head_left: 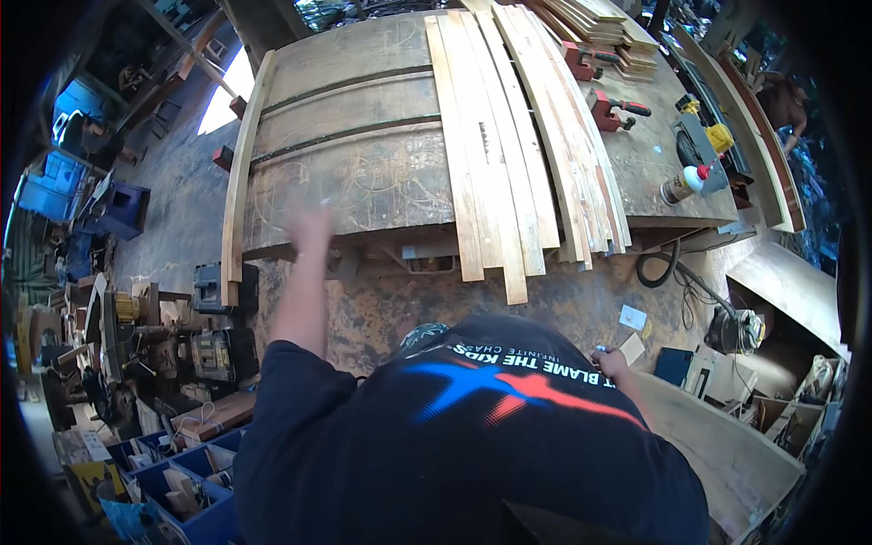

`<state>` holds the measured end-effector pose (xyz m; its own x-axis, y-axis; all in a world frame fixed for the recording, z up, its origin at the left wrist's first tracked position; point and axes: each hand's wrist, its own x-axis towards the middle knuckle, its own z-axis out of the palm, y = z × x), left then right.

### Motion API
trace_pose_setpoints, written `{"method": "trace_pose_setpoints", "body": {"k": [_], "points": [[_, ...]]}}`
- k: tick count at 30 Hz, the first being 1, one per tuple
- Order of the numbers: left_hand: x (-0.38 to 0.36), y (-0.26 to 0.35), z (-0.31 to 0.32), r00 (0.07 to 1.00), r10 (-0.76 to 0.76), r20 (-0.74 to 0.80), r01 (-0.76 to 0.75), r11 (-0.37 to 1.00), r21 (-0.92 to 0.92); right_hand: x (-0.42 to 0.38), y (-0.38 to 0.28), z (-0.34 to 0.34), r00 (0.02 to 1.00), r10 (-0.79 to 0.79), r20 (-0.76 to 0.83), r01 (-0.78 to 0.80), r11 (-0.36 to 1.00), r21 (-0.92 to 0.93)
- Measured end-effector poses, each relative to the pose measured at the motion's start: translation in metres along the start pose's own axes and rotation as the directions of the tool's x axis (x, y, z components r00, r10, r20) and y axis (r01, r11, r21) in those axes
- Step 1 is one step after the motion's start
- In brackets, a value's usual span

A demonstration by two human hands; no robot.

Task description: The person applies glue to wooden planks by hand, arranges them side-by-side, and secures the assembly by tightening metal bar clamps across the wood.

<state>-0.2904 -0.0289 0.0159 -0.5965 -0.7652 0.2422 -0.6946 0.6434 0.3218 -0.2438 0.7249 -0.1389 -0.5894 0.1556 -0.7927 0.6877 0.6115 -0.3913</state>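
Brown, stained floor (363, 318) lies all around a big wooden worktop (363, 173), which sits at 12 o'clock. Two long grooves run across it. Long boards (486, 191) lie side by side on it from 12 to 1 o'clock, and their near ends poke out past the edge. One more long plank (238, 163) lies along the side at 10 o'clock.

A left hand (313, 225) hangs over the near edge of the worktop at 10 o'clock, well apart from the long boards. It is blurry, so I cannot tell if its fingers are apart or together. The right hand (612, 361) is low down at 4 o'clock, near a small flat piece of wood (633, 348). Its fingers look bent, but they are too small to tell if they hold anything.

Two red clamps (607, 111) sit on the worktop between 1 and 2 o'clock. Past them is a stack of short boards (627, 41). At 2 o'clock is a yellow tool (719, 138), with a red-topped bottle (683, 185) just beside it. Blue bins (204, 522) with wood bits stand at 8 o'clock.
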Motion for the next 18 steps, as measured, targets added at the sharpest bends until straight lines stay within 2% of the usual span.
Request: {"method": "trace_pose_setpoints", "body": {"k": [1, 2, 3, 4, 5, 6, 10, 13, 16, 18], "points": [[0.022, -0.051, 0.002, 0.985, 0.001, -0.171, 0.037, 0.975, 0.218, 0.001, 0.000, 0.000, 1.000, -0.004, -0.002, 0.004, 1.000, 0.003], [0.032, -0.078, -0.028, 0.987, -0.029, -0.159, 0.083, 0.935, 0.345, 0.004, 0.004, 0.000, 1.000, -0.020, -0.011, 0.020, 1.000, -0.006], [0.040, -0.098, -0.049, 0.979, -0.176, -0.099, 0.202, 0.889, 0.412, 0.000, 0.003, 0.001, 1.000, -0.010, -0.010, 0.010, 0.999, -0.052], [0.049, -0.148, -0.044, 0.985, -0.117, -0.129, 0.164, 0.869, 0.466, -0.004, 0.003, -0.003, 1.000, -0.002, -0.011, 0.001, 0.996, -0.094], [0.055, -0.181, -0.042, 0.985, -0.161, -0.070, 0.174, 0.844, 0.507, -0.010, -0.001, -0.005, 1.000, 0.007, -0.015, -0.009, 0.991, -0.135], [0.044, -0.172, -0.070, 0.986, -0.159, 0.048, 0.102, 0.808, 0.581, -0.011, -0.003, -0.009, 1.000, 0.013, 0.025, -0.007, 0.976, -0.218], [0.049, -0.186, -0.064, 1.000, -0.006, -0.002, 0.006, 0.807, 0.590, -0.010, 0.002, -0.009, 0.997, 0.079, -0.016, -0.080, 0.991, -0.106], [0.060, -0.183, -0.051, 0.999, 0.025, -0.026, -0.005, 0.800, 0.600, -0.004, -0.007, -0.012, 0.997, 0.083, -0.008, -0.083, 0.988, -0.128], [0.059, -0.147, -0.051, 0.991, -0.063, 0.116, 0.028, 0.958, 0.286, -0.006, -0.033, -0.009, 0.999, 0.030, -0.039, -0.034, 0.995, -0.098], [0.040, -0.103, -0.054, 0.987, -0.016, 0.163, 0.001, 0.996, 0.091, -0.005, -0.042, 0.001, 0.999, -0.023, -0.048, 0.020, 0.997, -0.077]]}}
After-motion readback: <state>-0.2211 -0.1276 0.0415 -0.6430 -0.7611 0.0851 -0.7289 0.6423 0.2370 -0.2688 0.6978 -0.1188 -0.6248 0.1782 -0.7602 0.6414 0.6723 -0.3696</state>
